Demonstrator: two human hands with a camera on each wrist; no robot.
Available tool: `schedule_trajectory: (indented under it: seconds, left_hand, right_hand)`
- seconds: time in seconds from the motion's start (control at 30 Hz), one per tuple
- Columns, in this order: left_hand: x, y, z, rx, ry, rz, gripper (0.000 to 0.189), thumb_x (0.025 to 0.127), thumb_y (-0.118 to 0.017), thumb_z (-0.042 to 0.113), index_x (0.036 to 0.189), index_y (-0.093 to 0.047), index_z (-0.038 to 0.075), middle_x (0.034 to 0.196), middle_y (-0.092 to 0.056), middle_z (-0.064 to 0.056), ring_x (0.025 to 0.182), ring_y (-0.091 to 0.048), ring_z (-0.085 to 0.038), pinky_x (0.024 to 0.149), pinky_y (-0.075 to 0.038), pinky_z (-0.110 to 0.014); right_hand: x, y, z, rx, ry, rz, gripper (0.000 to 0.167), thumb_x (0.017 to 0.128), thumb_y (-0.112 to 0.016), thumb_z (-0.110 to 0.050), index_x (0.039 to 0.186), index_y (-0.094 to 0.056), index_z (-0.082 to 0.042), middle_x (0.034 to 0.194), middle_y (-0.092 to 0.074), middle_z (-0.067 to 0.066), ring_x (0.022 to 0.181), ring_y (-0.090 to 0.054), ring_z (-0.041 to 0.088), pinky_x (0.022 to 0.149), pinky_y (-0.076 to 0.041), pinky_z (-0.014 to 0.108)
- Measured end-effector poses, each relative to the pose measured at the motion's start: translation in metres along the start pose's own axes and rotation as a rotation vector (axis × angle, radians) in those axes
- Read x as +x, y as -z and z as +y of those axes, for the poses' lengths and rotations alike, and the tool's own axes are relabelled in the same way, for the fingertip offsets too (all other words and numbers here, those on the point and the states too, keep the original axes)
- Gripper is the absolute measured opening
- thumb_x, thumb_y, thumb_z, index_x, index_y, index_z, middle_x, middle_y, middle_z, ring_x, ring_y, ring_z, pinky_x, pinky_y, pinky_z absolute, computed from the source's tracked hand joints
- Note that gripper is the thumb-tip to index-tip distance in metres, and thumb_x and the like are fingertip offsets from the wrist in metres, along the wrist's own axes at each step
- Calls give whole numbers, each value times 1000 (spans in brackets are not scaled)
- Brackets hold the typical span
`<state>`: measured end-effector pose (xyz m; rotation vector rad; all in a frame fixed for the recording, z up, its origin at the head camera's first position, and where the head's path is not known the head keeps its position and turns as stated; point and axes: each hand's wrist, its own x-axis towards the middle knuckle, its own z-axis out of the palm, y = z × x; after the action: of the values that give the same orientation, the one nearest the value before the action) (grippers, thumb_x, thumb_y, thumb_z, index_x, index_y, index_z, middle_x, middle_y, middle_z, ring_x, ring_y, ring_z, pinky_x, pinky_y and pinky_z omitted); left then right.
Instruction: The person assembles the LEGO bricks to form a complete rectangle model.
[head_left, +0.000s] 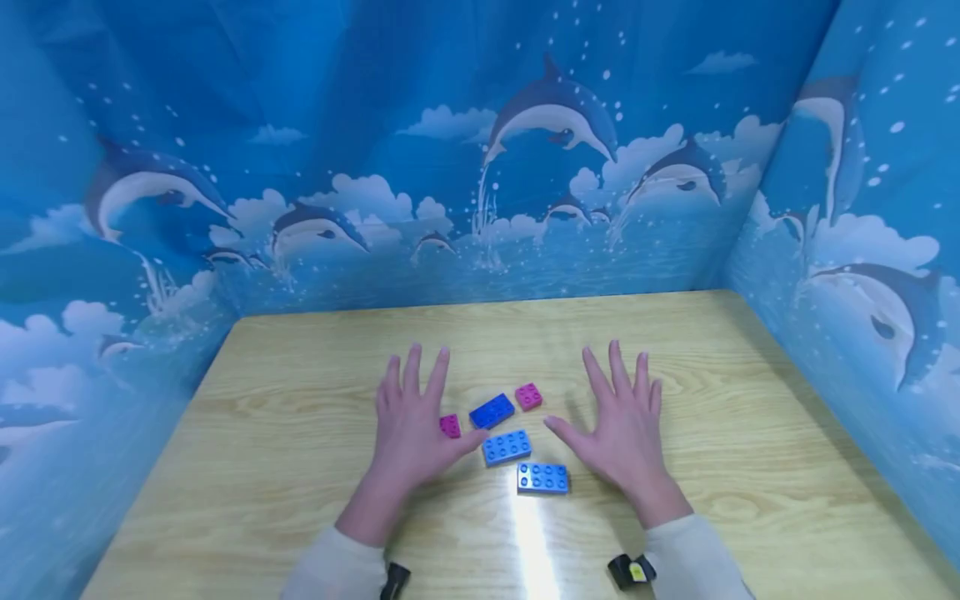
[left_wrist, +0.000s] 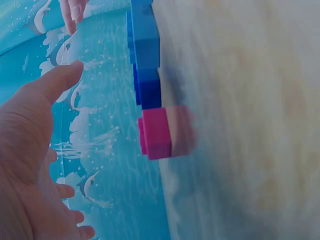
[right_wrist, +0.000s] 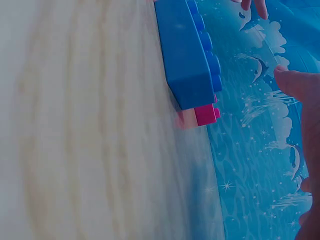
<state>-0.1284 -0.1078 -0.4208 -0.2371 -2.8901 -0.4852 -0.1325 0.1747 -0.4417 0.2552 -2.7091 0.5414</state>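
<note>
My left hand (head_left: 416, 433) hovers over the table with its fingers spread, holding nothing. It partly covers a pink toy brick (head_left: 450, 426), which also shows as a pink brick (left_wrist: 156, 134) in the left wrist view. My right hand (head_left: 622, 429) is spread likewise on the other side, palm down and without anything in it. Between the hands lie a dark blue brick (head_left: 492, 411), a small pink brick (head_left: 528, 397), a light blue brick (head_left: 506, 447) and, nearest me, another light blue brick (head_left: 542, 478). All the bricks lie studs up, apart from each other.
The wooden table (head_left: 300, 400) ends at the back against a blue curtain (head_left: 420, 167) printed with dolphins and clouds. A similar curtain (head_left: 877, 250) hangs along the right side. Dark wrist cameras (head_left: 630, 571) sit at the cuffs of the light sleeves (head_left: 697, 554).
</note>
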Motion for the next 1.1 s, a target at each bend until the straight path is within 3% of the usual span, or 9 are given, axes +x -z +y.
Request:
schedule_trajectory:
  seconds: [0.13, 0.27, 0.53, 0.87, 1.1]
  left_hand:
    - [-3, -3, 4, -31, -11, -7, 122, 69, -75, 73, 162, -12, 25, 165, -7, -15, 147, -1, -43, 112, -14, -66]
    - [-5, -8, 8, -72, -5, -2, 118, 71, -77, 69, 161, -16, 23, 162, -18, -13, 145, -14, -42, 112, -20, -63]
    - [-11, -9, 17, -206, -11, -62, 106, 71, -85, 56, 156, -35, 17, 151, -38, -13, 136, -34, -34, 109, -34, -55]
    - [-15, -17, 22, -231, -37, -126, 92, 71, -86, 52, 147, -49, 15, 136, -51, -8, 120, -48, -25, 99, -46, -45]
    - [-19, -23, 25, -249, -53, -181, 80, 74, -84, 51, 138, -57, 13, 122, -57, -3, 109, -53, -20, 95, -48, -41]
  right_hand:
    - [-5, 0, -1, 44, 23, 26, 101, 79, -66, -71, 157, -32, -18, 164, -15, 14, 148, 0, 43, 110, -6, 72]
    - [-10, -1, -2, 84, 34, 33, 97, 78, -71, -67, 154, -38, -16, 161, -27, 13, 144, -19, 44, 108, -17, 71]
    - [-20, -4, -5, 192, 59, -1, 84, 77, -76, -64, 140, -56, -13, 137, -54, 10, 125, -47, 34, 101, -34, 63]
    - [-35, -8, -11, 260, 78, -77, 65, 74, -84, -52, 123, -66, -14, 116, -62, -2, 110, -56, 22, 96, -43, 53]
    - [-44, -9, -11, 237, 84, -153, 60, 73, -82, -58, 115, -70, -17, 109, -63, -9, 103, -57, 15, 94, -45, 50]
